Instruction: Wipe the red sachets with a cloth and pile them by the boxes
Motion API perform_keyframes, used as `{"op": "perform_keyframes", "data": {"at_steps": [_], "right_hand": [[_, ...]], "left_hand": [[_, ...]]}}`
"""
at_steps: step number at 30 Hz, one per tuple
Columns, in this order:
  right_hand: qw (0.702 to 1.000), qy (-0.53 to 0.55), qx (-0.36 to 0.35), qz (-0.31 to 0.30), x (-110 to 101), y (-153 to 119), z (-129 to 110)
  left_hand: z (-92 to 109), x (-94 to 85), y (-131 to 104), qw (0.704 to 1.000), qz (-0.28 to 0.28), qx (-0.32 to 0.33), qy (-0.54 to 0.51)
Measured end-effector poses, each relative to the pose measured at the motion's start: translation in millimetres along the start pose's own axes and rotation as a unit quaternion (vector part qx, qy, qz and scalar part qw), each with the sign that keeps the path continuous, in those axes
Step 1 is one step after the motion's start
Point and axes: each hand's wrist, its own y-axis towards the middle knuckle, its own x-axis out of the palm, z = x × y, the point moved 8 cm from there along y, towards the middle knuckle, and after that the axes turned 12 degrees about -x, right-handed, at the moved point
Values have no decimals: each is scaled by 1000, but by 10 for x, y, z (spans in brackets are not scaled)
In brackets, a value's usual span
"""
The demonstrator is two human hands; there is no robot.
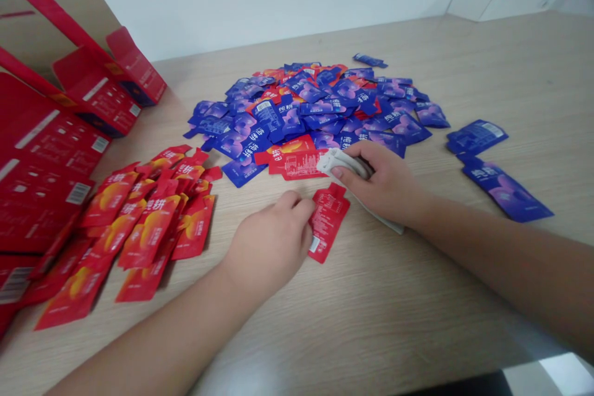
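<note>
From where I stand, a person's two bare hands work over a pale wooden bench. Take the lone red sachet, lying flat mid-bench, as the centre of a clock face, twelve being the far side. Just beside it, towards nine, is the left hand, fingers curled at the sachet's edge; their tips are hidden, so I cannot tell whether they grip. Towards two, the right hand clasps a bunched white cloth, thumb on top. At twelve spreads a heap, mostly blue sachets, some red. A red pile lies at nine, boxes stand at ten, and two blue sachets lie at three. The step in hand seems to be dealing with this one sachet; the next move calls for steadying it while the cloth stays bunched.
</note>
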Motion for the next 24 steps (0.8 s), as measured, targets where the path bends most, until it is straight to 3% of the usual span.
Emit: {"op": "perform_keyframes", "data": {"at_steps": [2,6,7,12,17,24], "right_hand": [[1000,2,2,0,3,-3,2],[1000,8,-8,-1,14,-15,-6],[1000,10,-12,0,17,-17,-10],[999,23,-32,0,43,-26,-18],[998,26,-49,-7,62,-31,-35],[998,32,-53,-25,86,-29,-51]], "left_hand": [[52,-33,-7,999,10,37,-12],[277,-84,-129,976,-14,207,-58],[296,-78,-147,976,-25,210,-51],[270,-14,-174,993,-50,105,-5],[297,26,-203,982,-17,183,-37],[316,84,-228,972,-62,216,-64]]}}
